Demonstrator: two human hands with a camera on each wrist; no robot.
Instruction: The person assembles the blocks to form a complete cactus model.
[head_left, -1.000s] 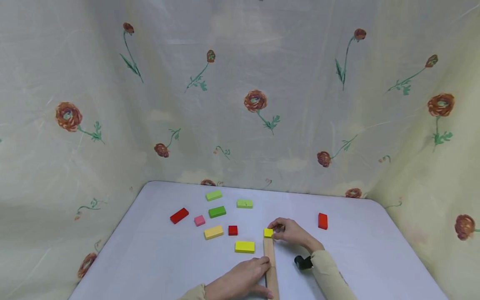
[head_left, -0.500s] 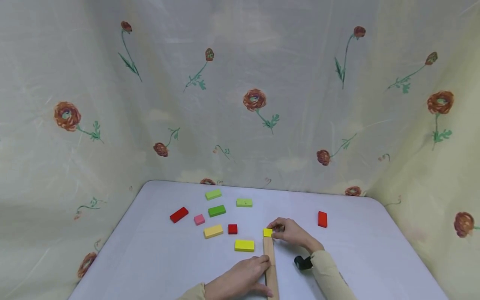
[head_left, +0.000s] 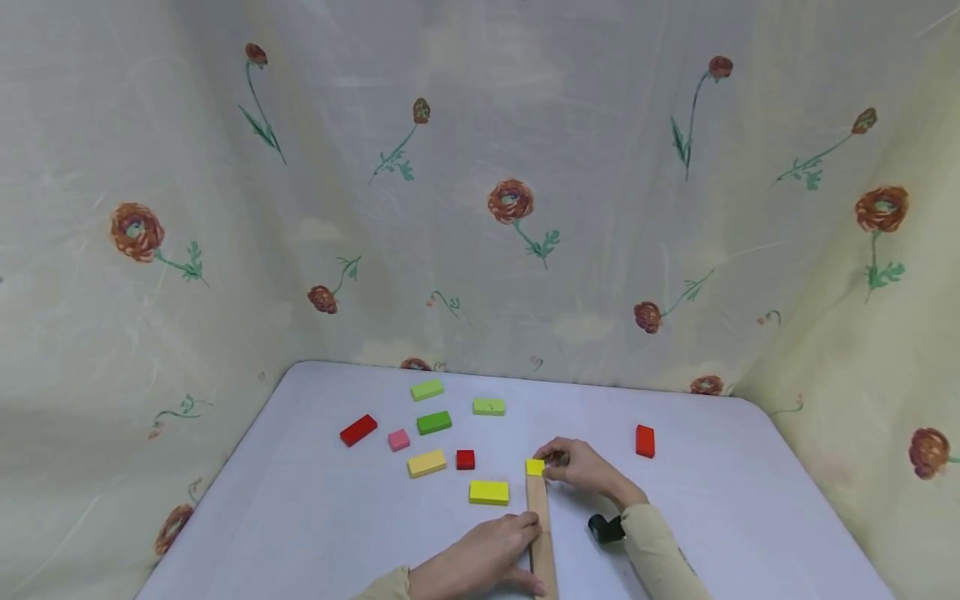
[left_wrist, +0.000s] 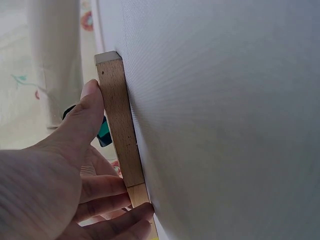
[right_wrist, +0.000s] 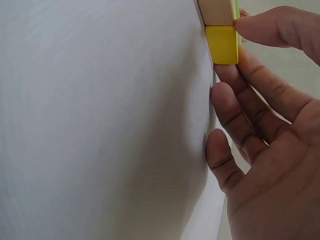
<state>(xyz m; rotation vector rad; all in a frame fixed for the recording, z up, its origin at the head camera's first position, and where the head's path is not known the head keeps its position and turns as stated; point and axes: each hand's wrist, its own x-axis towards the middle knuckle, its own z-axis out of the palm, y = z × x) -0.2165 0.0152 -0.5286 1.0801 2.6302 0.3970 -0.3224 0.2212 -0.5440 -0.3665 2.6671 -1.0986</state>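
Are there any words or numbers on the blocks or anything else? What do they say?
None that I can read.
Small yellow block and wooden blocks: no writing shows.
Light green block at the back, the right-hand one: tiny dark marks, too small to tell.

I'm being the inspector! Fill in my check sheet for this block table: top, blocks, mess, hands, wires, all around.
Surface: white table, no spills seen.
Job's things: small yellow block touching the far end of two wood blocks in line.
Clutter: nine loose coloured blocks; black object by the right sleeve, too unclear to name.
Hands: left hand on the wood blocks; right hand touching the small yellow block.
Cables: nothing seen.
Surroundings: flowered curtain behind and at both sides.
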